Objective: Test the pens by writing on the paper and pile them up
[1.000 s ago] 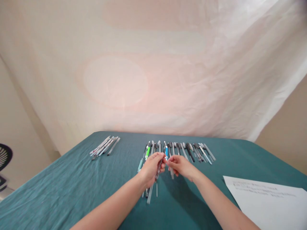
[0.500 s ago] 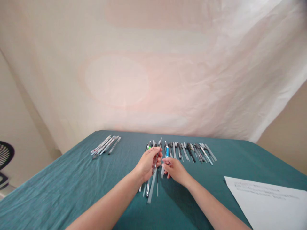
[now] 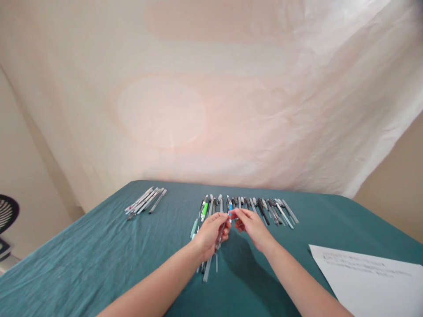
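Observation:
My left hand (image 3: 209,233) is closed around a slim clear-barrelled pen (image 3: 219,240), held aslant above the green cloth, with its lower end showing below the fingers. My right hand (image 3: 251,225) is pinched close to the left fingertips, at the pen's upper end. Whatever lies between the right fingertips is too small to make out. Behind the hands lie a green-and-white pen (image 3: 205,210) and a blue-banded pen (image 3: 230,207). Several loose pens and pale tubes, among them a translucent one (image 3: 207,269), lie partly hidden under my left wrist.
A row of dark and clear pens (image 3: 264,210) runs along the back right. Another bundle of pens (image 3: 145,201) lies at the back left. A written sheet of paper (image 3: 370,281) rests at the front right. A black fan (image 3: 8,213) shows at the left edge.
Both hands have moved slightly right, and the right one has risen to the pen's upper end. The pale piece below my right fingers no longer shows. The green-and-white pen is now uncovered.

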`<action>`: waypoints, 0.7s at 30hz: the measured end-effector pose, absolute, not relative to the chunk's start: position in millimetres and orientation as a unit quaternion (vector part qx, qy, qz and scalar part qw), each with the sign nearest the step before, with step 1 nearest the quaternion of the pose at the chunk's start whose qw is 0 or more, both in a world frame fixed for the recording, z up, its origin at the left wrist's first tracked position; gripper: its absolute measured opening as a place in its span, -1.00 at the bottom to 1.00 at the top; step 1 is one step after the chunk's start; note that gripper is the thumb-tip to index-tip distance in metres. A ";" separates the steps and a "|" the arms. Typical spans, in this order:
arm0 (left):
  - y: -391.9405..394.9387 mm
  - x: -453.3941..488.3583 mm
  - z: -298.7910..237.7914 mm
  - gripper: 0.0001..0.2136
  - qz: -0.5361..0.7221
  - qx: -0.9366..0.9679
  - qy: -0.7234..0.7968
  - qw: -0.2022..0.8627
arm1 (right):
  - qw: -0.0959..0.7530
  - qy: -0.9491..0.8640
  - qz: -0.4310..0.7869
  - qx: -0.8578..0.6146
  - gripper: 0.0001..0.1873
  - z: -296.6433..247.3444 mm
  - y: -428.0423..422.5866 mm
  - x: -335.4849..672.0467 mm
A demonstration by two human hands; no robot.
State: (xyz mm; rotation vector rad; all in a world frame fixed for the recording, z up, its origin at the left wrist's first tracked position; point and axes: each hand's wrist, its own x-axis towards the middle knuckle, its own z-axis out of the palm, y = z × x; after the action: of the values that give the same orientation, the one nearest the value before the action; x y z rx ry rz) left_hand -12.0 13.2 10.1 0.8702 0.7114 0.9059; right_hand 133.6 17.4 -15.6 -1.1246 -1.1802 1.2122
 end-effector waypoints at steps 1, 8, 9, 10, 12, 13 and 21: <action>11.9 -11.1 7.8 -0.86 0.410 0.401 0.326 0.752 | 0.542 -0.473 0.520 -0.460 -0.64 -10.2 16.9 136.0; 6.3 -6.9 -4.3 -0.83 0.375 0.427 0.327 0.755 | 0.555 -0.477 0.521 -0.440 -0.64 2.8 12.2 139.0; 5.7 -6.6 -5.0 -0.82 0.371 0.431 0.327 0.755 | 0.555 -0.478 0.518 -0.442 -0.65 3.0 12.5 139.6; 5.2 -6.3 -5.5 -0.82 0.367 0.435 0.328 0.754 | 0.560 -0.474 0.515 -0.444 -0.66 3.2 13.1 140.7; 4.6 -5.9 -6.1 -0.81 0.363 0.441 0.330 0.752 | 0.578 -0.454 0.509 -0.448 -0.67 3.7 14.9 145.0; 4.5 -5.8 -6.2 -0.81 0.361 0.443 0.331 0.751 | 0.585 -0.446 0.505 -0.451 -0.67 4.0 15.8 147.7; 11.6 -9.4 -4.6 -0.80 0.382 0.446 0.356 0.727 | 0.489 -0.469 0.588 -0.442 -0.68 -0.1 12.9 149.3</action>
State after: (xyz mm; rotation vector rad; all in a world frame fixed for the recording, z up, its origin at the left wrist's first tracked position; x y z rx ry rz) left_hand -9.4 11.6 -4.6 0.9836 0.7843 0.8424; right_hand 149.3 12.9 -0.1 -1.0738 -1.1405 1.4294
